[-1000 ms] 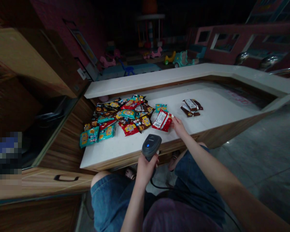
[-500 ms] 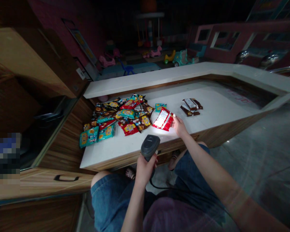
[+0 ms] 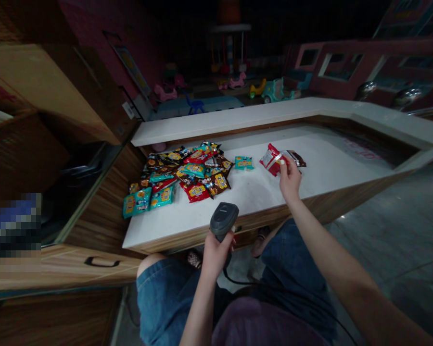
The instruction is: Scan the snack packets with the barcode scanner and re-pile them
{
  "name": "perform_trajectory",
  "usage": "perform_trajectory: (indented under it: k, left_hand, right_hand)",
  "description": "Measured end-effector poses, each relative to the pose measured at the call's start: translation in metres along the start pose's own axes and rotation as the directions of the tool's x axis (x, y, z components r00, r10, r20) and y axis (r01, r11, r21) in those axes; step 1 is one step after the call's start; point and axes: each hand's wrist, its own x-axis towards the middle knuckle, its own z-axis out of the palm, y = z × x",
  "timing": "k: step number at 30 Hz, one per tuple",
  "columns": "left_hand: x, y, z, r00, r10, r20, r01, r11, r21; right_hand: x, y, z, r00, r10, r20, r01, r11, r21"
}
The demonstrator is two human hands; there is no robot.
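Observation:
My left hand [image 3: 218, 252] is wrapped round the handle of a black barcode scanner [image 3: 223, 218], held in front of the counter edge. Between the fingers of my right hand [image 3: 290, 180] is a red snack packet [image 3: 272, 159], its pale label side up. It is beside and partly over the brown snack packets [image 3: 296, 157], which my hand also partly hides. A small teal packet [image 3: 244, 163] lies alone on the white counter [image 3: 252, 190]. Left of it spreads a heap of red, teal, brown and black snack packets [image 3: 195, 170].
A raised white ledge [image 3: 223, 121] runs along the counter's back. Wooden cabinets with a black drawer handle [image 3: 101, 262] stand at the left, below a cardboard box [image 3: 54, 81]. The scanner's black cable [image 3: 245, 282] crosses my lap. Toy cars and rocking horses stand in the dark beyond.
My right hand has carried the red packet rightward and back, from near the counter's middle to the brown packets. The bright light on it is gone. My left hand keeps its place.

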Motion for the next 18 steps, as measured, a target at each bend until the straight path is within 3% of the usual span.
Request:
perform_trajectory:
  k: [2, 4, 11, 18]
  left_hand:
    - [0.001, -0.002, 0.001, 1.0, 0.001, 0.005, -0.001, 1.0, 0.01]
    - [0.002, -0.004, 0.002, 1.0, 0.006, 0.011, -0.007, 1.0, 0.025]
    - [0.003, -0.007, 0.002, 1.0, -0.009, 0.014, 0.008, 0.998, 0.055]
    - [0.005, -0.004, 0.002, 1.0, -0.028, 0.005, 0.028, 0.999, 0.028]
  right_hand:
    - [0.013, -0.003, -0.018, 0.991, -0.13, 0.033, 0.134, 0.967, -0.215]
    - [0.02, 0.001, -0.032, 0.981, -0.167, 0.099, 0.191, 0.92, -0.341]
    - [0.027, 0.045, -0.042, 0.984, -0.142, 0.104, 0.175, 0.757, -0.63]
    - [0.078, 0.078, -0.038, 0.984, -0.066, 0.166, 0.167, 0.667, -0.726]
